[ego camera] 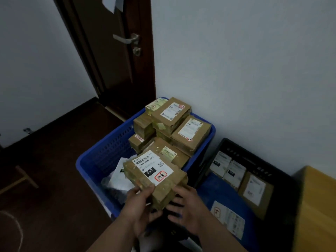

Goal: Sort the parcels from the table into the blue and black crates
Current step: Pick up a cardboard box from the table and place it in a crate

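Observation:
A brown cardboard parcel with a white label reading 060 hangs over the near end of the blue crate. My left hand grips its near left corner, thumb on top. My right hand holds its near right side from below, fingers curled under the edge. Several brown parcels are stacked in the far half of the blue crate. The black crate stands to the right and holds a few labelled parcels and a blue bag with a white label.
A wooden table corner shows at the right edge. White and grey plastic bags lie in the near part of the blue crate. A dark door stands behind, with a dark floor to the left. Both crates sit against the white wall.

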`<state>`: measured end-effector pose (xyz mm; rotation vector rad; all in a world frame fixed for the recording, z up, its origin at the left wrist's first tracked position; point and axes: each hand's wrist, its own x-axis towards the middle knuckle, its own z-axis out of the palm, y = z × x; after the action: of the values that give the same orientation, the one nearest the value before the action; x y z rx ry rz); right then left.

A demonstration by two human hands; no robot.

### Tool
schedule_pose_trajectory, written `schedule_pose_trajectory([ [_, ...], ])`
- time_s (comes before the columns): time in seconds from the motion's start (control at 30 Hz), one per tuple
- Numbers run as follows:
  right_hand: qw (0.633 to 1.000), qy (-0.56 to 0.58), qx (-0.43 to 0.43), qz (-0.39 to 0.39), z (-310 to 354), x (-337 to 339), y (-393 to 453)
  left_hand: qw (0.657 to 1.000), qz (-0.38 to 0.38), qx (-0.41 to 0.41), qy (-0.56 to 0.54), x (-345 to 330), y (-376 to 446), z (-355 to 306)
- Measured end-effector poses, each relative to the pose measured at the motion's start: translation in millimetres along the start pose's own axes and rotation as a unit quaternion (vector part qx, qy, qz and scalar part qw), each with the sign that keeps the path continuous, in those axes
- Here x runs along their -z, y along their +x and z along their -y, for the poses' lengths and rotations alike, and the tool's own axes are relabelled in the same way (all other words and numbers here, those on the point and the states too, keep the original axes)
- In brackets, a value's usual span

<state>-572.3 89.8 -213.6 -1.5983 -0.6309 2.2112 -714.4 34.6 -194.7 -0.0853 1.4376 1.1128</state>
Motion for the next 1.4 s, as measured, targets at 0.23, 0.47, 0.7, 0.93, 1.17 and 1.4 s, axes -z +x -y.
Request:
schedule_pose_trajectory([
  [0.23, 0.991, 0.069, 0.026, -0.111, 43, -32, 61, 0.987, 0.085, 0.035, 0.131, -10, 76, -70],
  [0.47, 0.985, 0.103, 0.028, -0.134, 67, -27, 106, 0.984, 0.082, 0.066, 0.144, -13, 133, -103],
  [0.7, 0.976, 0.009, 0.065, -0.206, 82, -21, 163, 0.978, 0.094, 0.111, 0.149, -32, 172, -113],
  [0.93, 0.963, -0.03, 0.062, -0.261, 74, -14, 176, 0.972, 0.117, 0.146, 0.143, -50, 188, -109],
  [1.17, 0.968, -0.034, 0.053, -0.242, 78, -10, 160, 0.954, 0.144, 0.17, 0.2, -37, 174, -112],
  [1.4, 0.968, -0.014, 0.054, -0.244, 55, -15, 100, 0.941, 0.162, 0.156, 0.253, -30, 138, -110],
])
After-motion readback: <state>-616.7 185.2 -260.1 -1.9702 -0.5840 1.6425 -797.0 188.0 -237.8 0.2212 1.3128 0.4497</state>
